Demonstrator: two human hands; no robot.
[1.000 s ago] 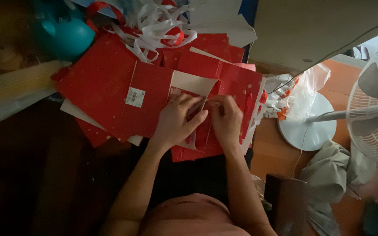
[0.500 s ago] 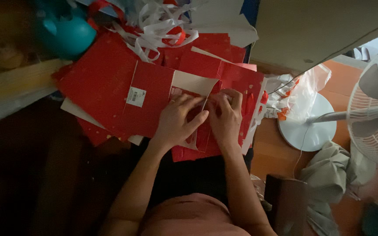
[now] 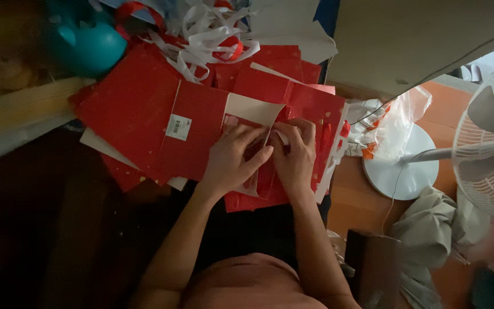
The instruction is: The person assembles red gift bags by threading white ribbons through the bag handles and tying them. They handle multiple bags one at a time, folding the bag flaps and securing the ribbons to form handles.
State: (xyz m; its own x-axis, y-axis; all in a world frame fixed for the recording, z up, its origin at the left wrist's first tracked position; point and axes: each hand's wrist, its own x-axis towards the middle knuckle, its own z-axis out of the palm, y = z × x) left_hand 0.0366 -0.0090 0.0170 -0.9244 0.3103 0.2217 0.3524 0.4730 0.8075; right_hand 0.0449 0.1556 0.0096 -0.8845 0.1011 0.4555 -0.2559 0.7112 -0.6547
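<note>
A flattened red paper bag with a small white sticker lies across a stack of red card sheets on my lap. Its cream inner flap is folded up near the middle. My left hand presses down on the bag just below that flap, fingers curled onto the paper. Close beside it, my right hand pinches the flap's edge and a white strip. The two hands nearly touch.
A tangle of white and red ribbon handles lies at the top. A teal round object sits upper left. A white standing fan with its round base, a clear plastic bag and crumpled cloth are on the right.
Both hands have stayed on the bag, with only small finger shifts along the flap. The bag and the sheets lie where they were.
</note>
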